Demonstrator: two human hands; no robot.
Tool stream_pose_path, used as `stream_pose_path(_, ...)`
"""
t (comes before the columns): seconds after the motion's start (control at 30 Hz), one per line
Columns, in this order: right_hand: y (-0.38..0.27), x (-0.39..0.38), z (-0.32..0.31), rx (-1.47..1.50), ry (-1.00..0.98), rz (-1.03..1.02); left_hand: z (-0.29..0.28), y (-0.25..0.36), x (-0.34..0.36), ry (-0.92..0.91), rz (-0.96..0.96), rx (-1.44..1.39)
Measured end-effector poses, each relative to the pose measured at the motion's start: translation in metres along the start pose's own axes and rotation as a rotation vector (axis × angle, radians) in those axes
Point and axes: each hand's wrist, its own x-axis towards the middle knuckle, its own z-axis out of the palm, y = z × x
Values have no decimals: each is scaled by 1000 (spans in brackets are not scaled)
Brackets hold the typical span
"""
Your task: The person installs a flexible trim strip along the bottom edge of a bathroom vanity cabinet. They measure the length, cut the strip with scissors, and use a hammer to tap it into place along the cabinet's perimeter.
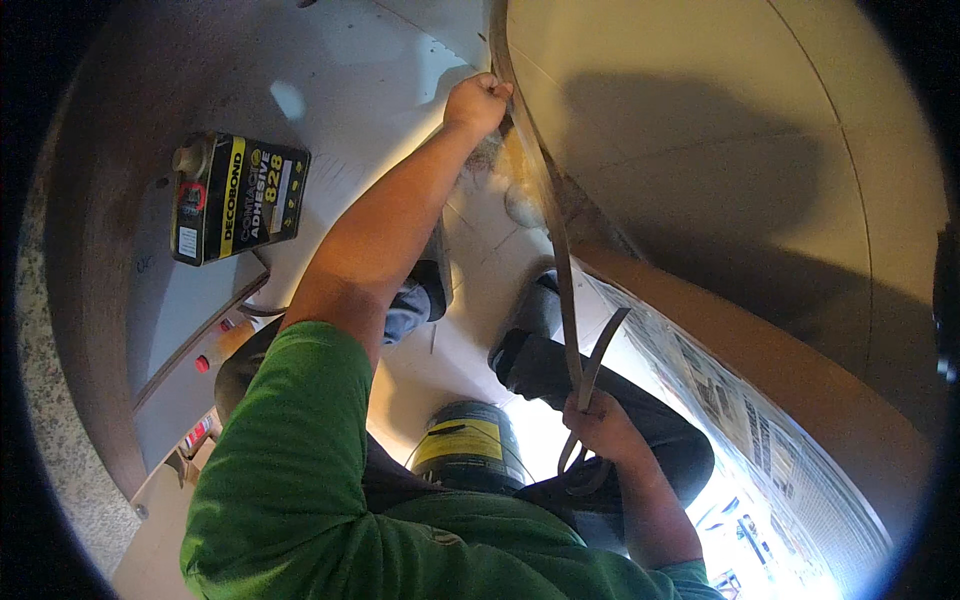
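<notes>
A long, narrow brown edging strip [567, 300] runs from the top of the head view down to my lap. My left hand [478, 104], its arm stretched forward, pinches the strip high up by the edge of the curved panel [700, 50]. Closer to my body, over my right thigh, my right hand [602, 425] is closed round the same strip. Loose lengths of the strip stick up above that hand and loop below it. Whether the upper stretch touches the panel edge all along, I cannot tell.
On the left surface lies a rectangular black-and-yellow adhesive tin [240, 198]. A dark bucket [465, 445] with a yellow label is between my legs. Newspaper sheets [740, 400] line the right side. Small red-capped containers [203, 364] lie at lower left.
</notes>
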Motion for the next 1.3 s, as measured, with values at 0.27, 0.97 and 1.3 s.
stream_pose_path(0.27, -15, -1, 5, 94, -62, -79, 3, 10, 9, 92, 63, 401)
stream_pose_path(0.97, -29, 12, 9, 135, -150, -211, -11, 37, 0, -7, 27, 449)
stream_pose_path(1.3, -25, 12, 13, 89, -170, -247, -11, 28, 13, -16, 18, 525)
